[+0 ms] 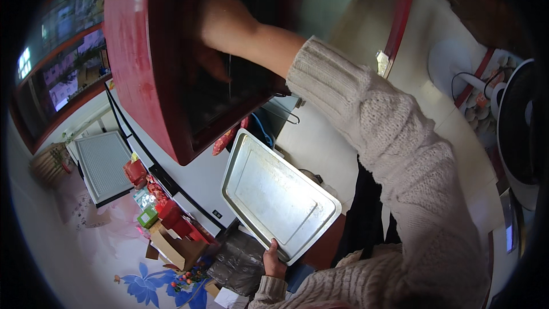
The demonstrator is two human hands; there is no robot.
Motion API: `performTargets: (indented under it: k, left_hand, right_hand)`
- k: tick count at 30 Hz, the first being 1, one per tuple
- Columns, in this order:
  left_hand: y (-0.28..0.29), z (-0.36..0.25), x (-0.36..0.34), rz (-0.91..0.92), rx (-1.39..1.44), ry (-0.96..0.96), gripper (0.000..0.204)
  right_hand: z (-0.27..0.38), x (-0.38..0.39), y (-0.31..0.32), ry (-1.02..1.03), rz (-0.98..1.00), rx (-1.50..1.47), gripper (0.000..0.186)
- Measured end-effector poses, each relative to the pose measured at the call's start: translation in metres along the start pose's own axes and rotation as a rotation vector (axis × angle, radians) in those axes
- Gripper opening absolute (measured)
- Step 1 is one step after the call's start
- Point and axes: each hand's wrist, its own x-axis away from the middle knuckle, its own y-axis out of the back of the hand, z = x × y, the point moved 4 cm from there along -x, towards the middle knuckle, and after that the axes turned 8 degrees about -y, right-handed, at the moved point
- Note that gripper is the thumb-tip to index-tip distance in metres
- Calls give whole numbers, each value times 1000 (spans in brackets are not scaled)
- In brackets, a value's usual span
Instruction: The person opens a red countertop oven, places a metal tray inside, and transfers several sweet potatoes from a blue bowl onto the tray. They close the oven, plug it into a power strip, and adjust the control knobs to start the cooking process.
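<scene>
- Left hand (274, 260) is pinching the near edge of the metal tray (274, 186), its thumb lying over the rim; the other fingers are hiding beneath.
- Metal tray is slanting below the opening of the red cabinet (127, 57), its silvery base and raised rim facing the viewer. Its far end is sitting just beside the cabinet's lower edge in this view; whether the two are touching cannot be told.
- Right hand (223, 28) is sitting in the cabinet's dark opening, one digit pointing downward apart from the rest. Shadow and blur are hiding the others: whether it is gripping anything cannot be told. A knitted sleeve (372, 106) is covering the forearm, wrist bare.
- Step in hand, by judgement: the right hand is working inside the cabinet while the left is supporting the tray off to the side.
- Next move, by judgement, is calling for a firm left pinch, since only one edge is bearing the tray, and for a right wrist clear of the cabinet's frame.
- Nearby, a black plastic bag (237, 263) and a cardboard box (180, 247) are lying left of the left hand.
</scene>
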Motion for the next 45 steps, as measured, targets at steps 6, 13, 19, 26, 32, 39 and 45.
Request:
performTargets:
  k: [6,13,19,26,32,39,45]
  left_hand:
    - [-13,-4,13,-31,17,26,40]
    - [-14,2,13,-29,65,71,37]
    - [-18,-5,17,-29,54,49,36]
    - [-18,-4,13,-32,42,40,37]
    - [-11,7,9,-6,69,-22,36]
    - [3,17,-5,36,89,21,40]
    - [-4,34,-10,12,176,58,41]
  right_hand:
    - [0,-21,-6,147,24,-5,52]
    - [-24,3,1,126,-141,17,39]
    - [-23,-32,-28,3,-57,109,39]
    - [14,-70,-1,25,-61,70,65]
    - [18,-41,15,39,-54,436,45]
    - [-107,179,31,205,-168,108,9]
    - [-102,249,-115,498,516,304,24]
